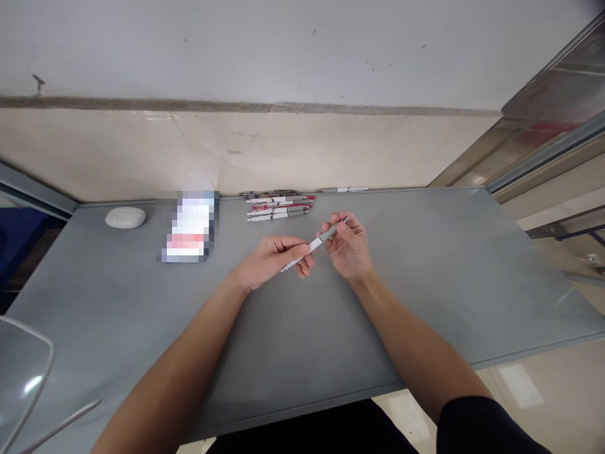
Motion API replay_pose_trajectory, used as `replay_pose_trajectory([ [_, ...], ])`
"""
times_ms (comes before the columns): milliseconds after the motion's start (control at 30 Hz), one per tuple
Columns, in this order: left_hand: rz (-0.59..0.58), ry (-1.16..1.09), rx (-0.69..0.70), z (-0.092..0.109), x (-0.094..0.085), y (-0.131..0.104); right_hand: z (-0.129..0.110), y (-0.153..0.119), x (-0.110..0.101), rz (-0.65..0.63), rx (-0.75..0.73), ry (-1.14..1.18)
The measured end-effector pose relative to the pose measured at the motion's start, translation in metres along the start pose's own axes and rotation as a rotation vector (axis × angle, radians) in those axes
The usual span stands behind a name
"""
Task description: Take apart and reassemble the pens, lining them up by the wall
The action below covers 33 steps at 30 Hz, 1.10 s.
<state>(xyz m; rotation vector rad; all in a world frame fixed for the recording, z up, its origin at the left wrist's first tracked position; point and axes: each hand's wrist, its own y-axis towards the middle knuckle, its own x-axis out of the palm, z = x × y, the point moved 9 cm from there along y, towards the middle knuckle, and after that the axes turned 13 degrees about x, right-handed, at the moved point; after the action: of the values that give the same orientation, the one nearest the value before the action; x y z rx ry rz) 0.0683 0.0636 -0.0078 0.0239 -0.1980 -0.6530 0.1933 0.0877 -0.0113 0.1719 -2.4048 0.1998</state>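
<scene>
Both of my hands hold one white and grey pen [316,244], tilted with its metal tip up to the right. My left hand [271,260] pinches the white barrel near its lower end. Around the grey grip close the fingers of my right hand [348,247], near the tip. Several pens [278,213] in white, grey, red and dark colours lie side by side behind my hands, near the wall. Another white and grey pen [343,189] lies apart from them along the back edge.
A grey table [449,265] stands against a tiled wall [331,148]. To the left are a white rounded case [125,217] and a blurred-out flat object [189,227], its content unreadable. A white cable [50,359] crosses the front left corner.
</scene>
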Motion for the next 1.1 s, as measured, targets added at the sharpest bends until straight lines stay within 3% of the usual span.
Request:
replay_pose_trajectory([
  [133, -0.040, -0.105, -0.093, -0.008, 0.004, -0.003, 0.001, -0.002, 0.003, -0.023, 0.020, 0.017],
  [267, -0.049, -0.113, -0.100, -0.010, 0.006, -0.003, 0.001, -0.003, 0.002, -0.007, 0.021, 0.017],
  [700, 0.165, 0.272, 0.124, 0.003, -0.015, 0.004, 0.001, 0.001, -0.011, 0.118, -0.051, 0.032],
  [900, 0.031, 0.090, 0.046, 0.000, -0.001, 0.003, 0.001, 0.001, -0.004, 0.033, -0.030, 0.020],
  [1100, -0.030, -0.090, -0.049, -0.008, 0.006, 0.000, 0.004, 0.000, -0.005, 0.037, 0.003, 0.016],
])
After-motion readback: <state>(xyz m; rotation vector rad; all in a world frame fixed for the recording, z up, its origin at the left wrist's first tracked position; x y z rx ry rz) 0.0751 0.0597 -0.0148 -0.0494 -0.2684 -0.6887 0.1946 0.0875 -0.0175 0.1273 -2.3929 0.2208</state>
